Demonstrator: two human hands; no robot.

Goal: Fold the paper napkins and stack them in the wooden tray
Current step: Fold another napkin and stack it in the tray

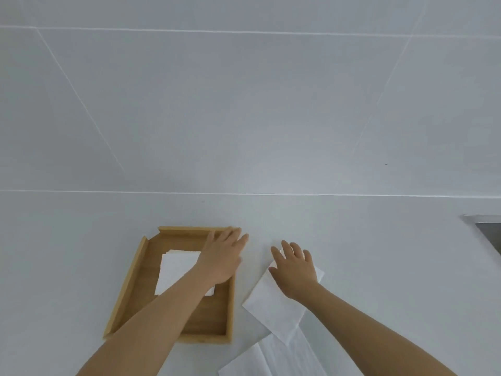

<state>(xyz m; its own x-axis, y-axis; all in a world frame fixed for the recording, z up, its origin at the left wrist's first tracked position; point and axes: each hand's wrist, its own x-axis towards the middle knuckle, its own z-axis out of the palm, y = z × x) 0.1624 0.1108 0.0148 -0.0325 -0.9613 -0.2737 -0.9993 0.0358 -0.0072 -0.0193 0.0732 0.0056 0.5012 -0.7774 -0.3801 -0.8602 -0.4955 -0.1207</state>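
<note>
A wooden tray (pixel 127 289) lies on the white counter at lower left, with a folded white napkin (pixel 174 272) stacked inside it. My left hand (pixel 222 256) hovers flat over the tray's far right corner, fingers apart, holding nothing. To the right of the tray a folded napkin (pixel 271 308) lies slanted on the counter. My right hand (pixel 294 267) rests palm down on its far end with fingers spread. Another white napkin (pixel 271 359), unfolded, lies nearer to me, partly under the folded one and cut off by the frame's bottom edge.
A white tiled wall (pixel 244 104) rises behind the counter. At the far right edge a sink's rim (pixel 485 226) shows.
</note>
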